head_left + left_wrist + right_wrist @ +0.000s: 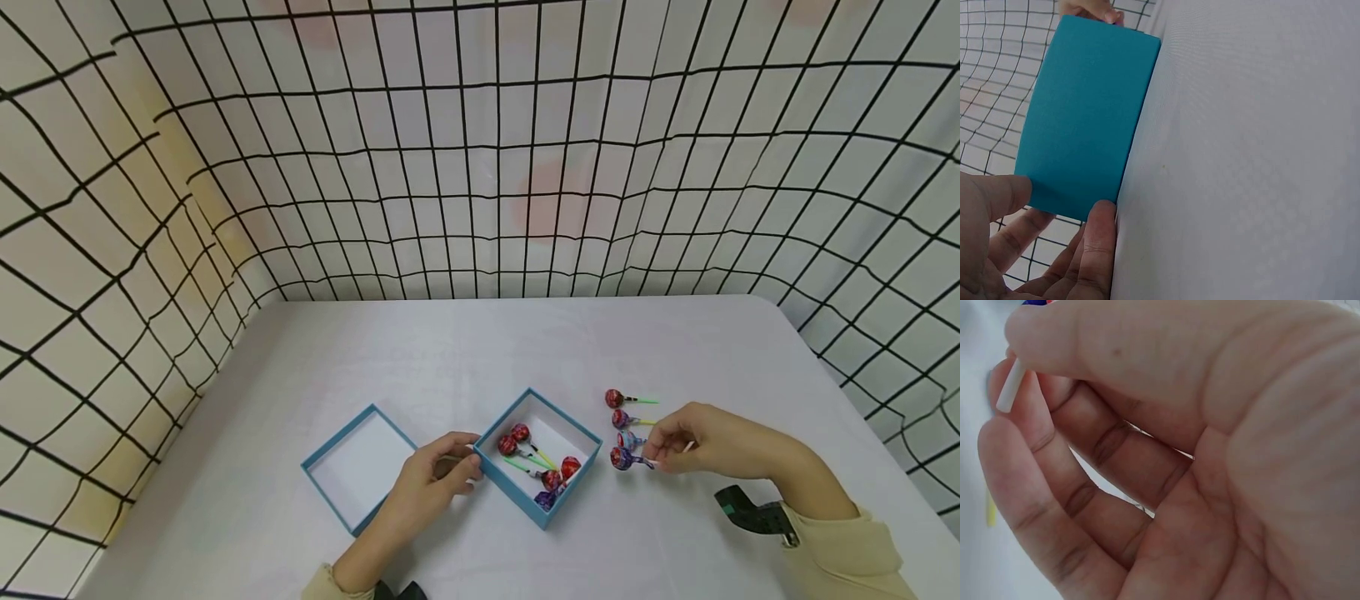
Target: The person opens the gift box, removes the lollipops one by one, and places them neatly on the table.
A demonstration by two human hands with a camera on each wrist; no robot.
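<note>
In the head view, an open blue box (512, 490) with a white inside holds several lollipops (551, 480) in red and purple wrappers. My left hand (435, 479) holds its left corner; in the left wrist view the thumb (1010, 195) and fingers (1100, 237) meet the blue side. My right hand (697, 440) is to the right of the box and pinches the white stick (1011, 387) of a purple-wrapped lollipop (621, 458) between thumb and fingertips. Beyond it, more lollipops (614, 398) are lined up with their sticks pointing right.
A blue-rimmed lid (322, 493), white inside, lies left of the box, partly behind the left forearm. White cloth covers the table (450, 350). Black netting (480, 150) over pale walls rises behind it and along both sides.
</note>
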